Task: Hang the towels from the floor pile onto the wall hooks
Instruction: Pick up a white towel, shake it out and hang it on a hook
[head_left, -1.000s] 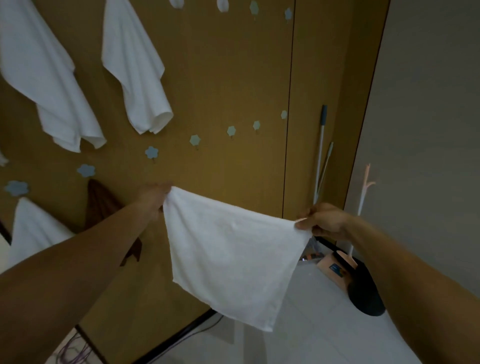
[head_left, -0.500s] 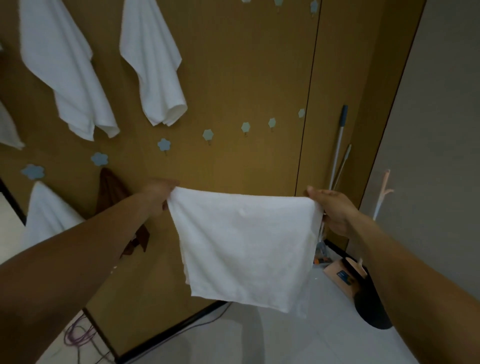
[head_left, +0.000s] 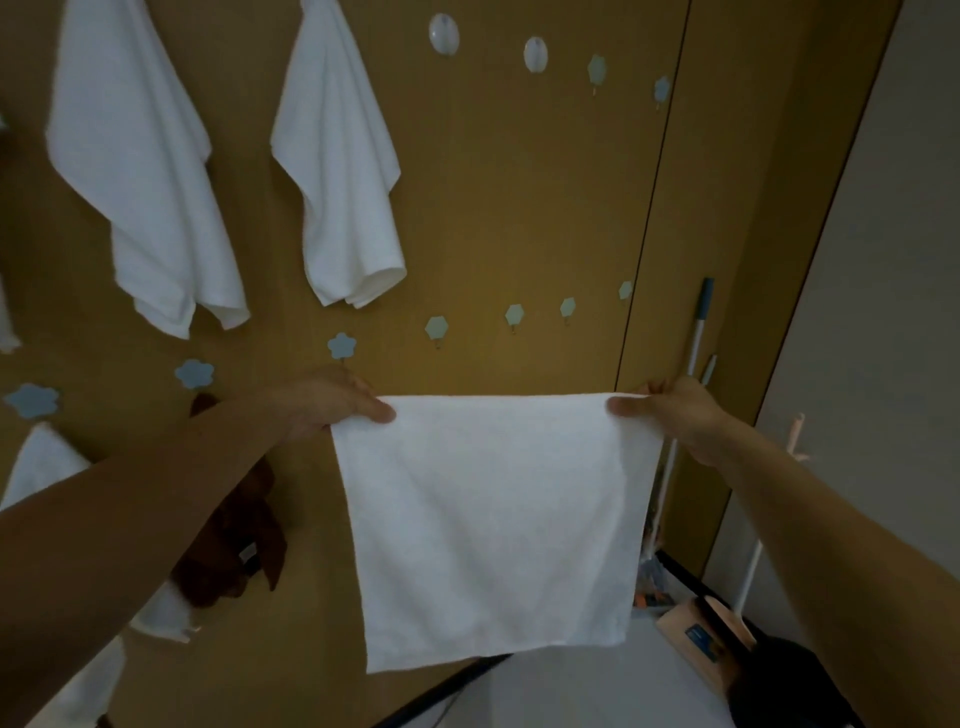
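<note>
Against the brown wall panel (head_left: 519, 208), two white towels were seen draped from the upper hooks: the left hanging towel (head_left: 150, 182) and the right hanging towel (head_left: 343, 171), both falling in loose folds. Lower at the left, a brown cloth (head_left: 239, 551) and a lower white towel (head_left: 41, 462) were hung, partly hidden by the left forearm. A curving row of small hooks (head_left: 436, 327) was set just above the hands. A mop handle (head_left: 696, 332) was leaned in the corner at the right.

Both arms were stretched forward. The held towel (head_left: 493, 525) was pinched at its top corners, the left hand (head_left: 327, 402) and right hand (head_left: 675, 415) each laid with the thumb on the near face and the fingers behind. The towel was spread flat before the wall, its top edge drawn level from left to right, the rest hanging straight down. Whether it touched the wall could not be told.
</note>
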